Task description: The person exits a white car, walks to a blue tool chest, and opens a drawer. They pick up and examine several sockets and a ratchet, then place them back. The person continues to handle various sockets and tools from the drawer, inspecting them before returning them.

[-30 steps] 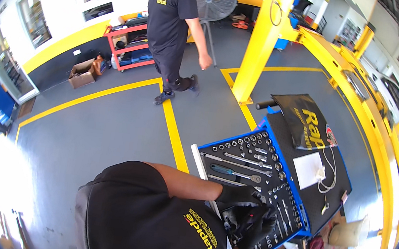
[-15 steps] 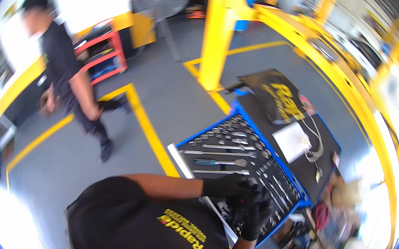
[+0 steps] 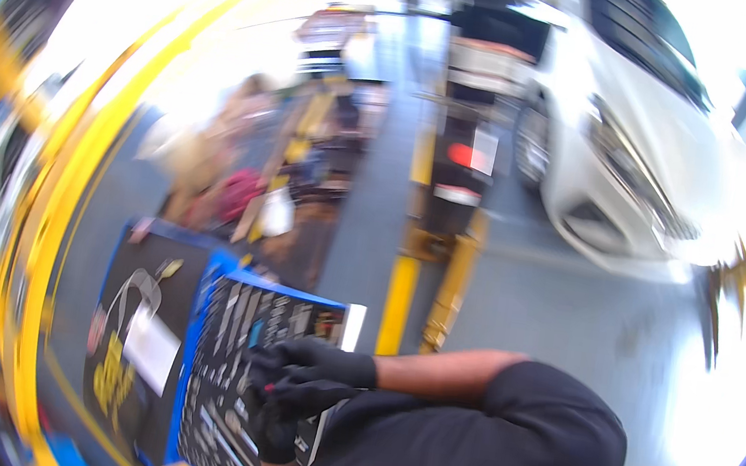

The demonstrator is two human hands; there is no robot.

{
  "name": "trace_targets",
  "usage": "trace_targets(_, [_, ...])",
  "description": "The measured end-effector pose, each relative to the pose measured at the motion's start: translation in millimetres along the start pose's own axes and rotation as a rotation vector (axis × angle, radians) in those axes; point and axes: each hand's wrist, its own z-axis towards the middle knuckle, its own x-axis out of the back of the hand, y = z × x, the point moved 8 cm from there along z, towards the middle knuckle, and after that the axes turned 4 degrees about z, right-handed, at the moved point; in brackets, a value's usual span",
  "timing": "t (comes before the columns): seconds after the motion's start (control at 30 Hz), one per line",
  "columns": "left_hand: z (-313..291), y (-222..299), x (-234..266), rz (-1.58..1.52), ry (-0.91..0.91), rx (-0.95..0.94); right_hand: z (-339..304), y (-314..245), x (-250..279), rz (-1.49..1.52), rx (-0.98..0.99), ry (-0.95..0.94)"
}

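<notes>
Both my hands wear black gloves and meet above an open tool drawer (image 3: pixel 220 382). My right hand (image 3: pixel 320 362) comes in from the right with fingers curled against the left. Below it, my left hand (image 3: pixel 276 431) is raised with its fingers bent in and partly hidden. A small red spot shows between the gloves; what it belongs to is too blurred to make out. Beneath the hands, the drawer's dark tray carries wrenches, sockets and other metal tools in rows.
The blue tool cabinet (image 3: pixel 117 271) has a white paper (image 3: pixel 151 350) and a dark cloth with yellow lettering on top. Cluttered boxes and bags (image 3: pixel 238 193) lie beyond it. A white car (image 3: pixel 616 184) stands ahead right; a yellow lift arm (image 3: pixel 44 258) curves along the left.
My view has swung to the right, so the drawer and hands now appear left of centre. The walking person has left the view and the white car has entered. My hands stay together.
</notes>
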Motion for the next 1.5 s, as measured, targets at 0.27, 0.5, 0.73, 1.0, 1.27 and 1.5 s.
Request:
trace_targets(0.27, [51.7,4.8,-95.7,0.263,-0.447,-0.086,-110.5,-42.0,25.8,-0.519,0.075,0.547])
trace_targets(0.5, [11.2,-16.9,-180.8,0.335,-0.886,-0.065,-240.6,-5.9,18.3,-0.028,-0.211,0.77])
trace_targets(0.73, [-40.7,-63.4,-218.9,0.489,-1.213,-0.104,-290.0,-59.3,-20.2,0.02,-0.053,0.967])
trace_targets(1.0, [-12.1,-37.3,-251.8,0.127,-1.077,0.734,-267.4,-134.4,-1.7,-0.721,0.122,0.812])
trace_targets(1.27, [26.9,-1.5,-283.0,0.289,-0.96,0.285,-274.1,-137.5,56.7,-0.936,0.203,0.924])
trace_targets(1.5, [9.1,9.6,-334.9,0.42,-0.887,0.056,-291.1,-99.4,98.5,-0.42,0.079,0.979])
